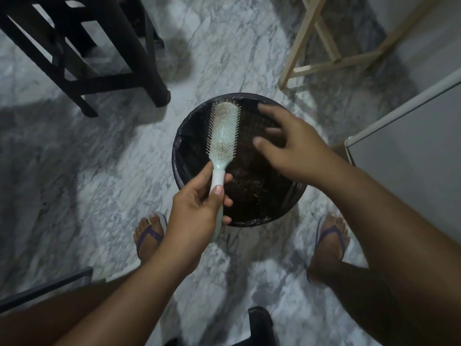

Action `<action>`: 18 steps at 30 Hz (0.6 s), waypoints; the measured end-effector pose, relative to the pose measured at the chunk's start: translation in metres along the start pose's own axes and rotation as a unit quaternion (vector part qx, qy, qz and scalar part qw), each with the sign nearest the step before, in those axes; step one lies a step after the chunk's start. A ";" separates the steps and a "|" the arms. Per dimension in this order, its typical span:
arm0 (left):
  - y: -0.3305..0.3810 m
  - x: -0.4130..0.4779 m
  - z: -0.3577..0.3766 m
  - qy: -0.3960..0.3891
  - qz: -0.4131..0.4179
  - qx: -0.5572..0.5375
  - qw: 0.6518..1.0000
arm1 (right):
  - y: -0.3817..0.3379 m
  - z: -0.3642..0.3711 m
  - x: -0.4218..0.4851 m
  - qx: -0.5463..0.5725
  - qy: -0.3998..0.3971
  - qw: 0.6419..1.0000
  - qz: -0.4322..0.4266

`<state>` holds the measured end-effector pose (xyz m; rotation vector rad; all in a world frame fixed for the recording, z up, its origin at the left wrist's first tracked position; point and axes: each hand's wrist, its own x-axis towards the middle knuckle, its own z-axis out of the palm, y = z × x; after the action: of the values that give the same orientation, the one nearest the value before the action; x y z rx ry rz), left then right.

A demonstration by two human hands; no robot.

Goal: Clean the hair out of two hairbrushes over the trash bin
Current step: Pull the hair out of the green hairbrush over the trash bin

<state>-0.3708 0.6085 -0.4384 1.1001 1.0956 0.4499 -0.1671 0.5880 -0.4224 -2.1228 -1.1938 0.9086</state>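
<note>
The left hand (pixel 199 208) grips the handle of a pale green hairbrush (pixel 222 136), its bristled head pointing toward 12 o'clock over the lined trash bin (pixel 294 196); a mat of hair clings among the bristles (pixel 212 126). The right hand (pixel 287 143), at 3 o'clock of the brush, hovers spread and empty, just beside the head but not touching. To do this well, I judge: pinch the mat at one end, peel along the rows, keep everything above the bin; no second brush is in view.
</note>
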 end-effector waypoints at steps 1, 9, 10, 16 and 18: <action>-0.001 -0.001 0.001 -0.010 0.003 0.010 1.000 | -0.007 0.003 0.000 0.098 0.035 0.994 -0.009; -0.012 -0.005 0.004 -0.043 0.038 0.109 0.992 | -0.015 0.011 -0.001 0.076 0.176 0.980 -0.061; -0.013 -0.006 0.004 -0.045 0.036 0.110 0.992 | -0.014 0.012 0.000 0.068 0.192 0.977 -0.068; -0.013 -0.009 0.006 -0.060 -0.008 0.067 0.996 | -0.008 0.008 0.002 0.007 0.274 0.945 -0.179; -0.013 -0.009 0.006 -0.051 -0.024 0.037 0.998 | -0.013 0.002 0.000 0.017 0.296 0.929 -0.221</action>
<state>-0.3720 0.5934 -0.4450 1.1473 1.0536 0.3148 -0.1753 0.5945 -0.4145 -1.7877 -1.2264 0.0707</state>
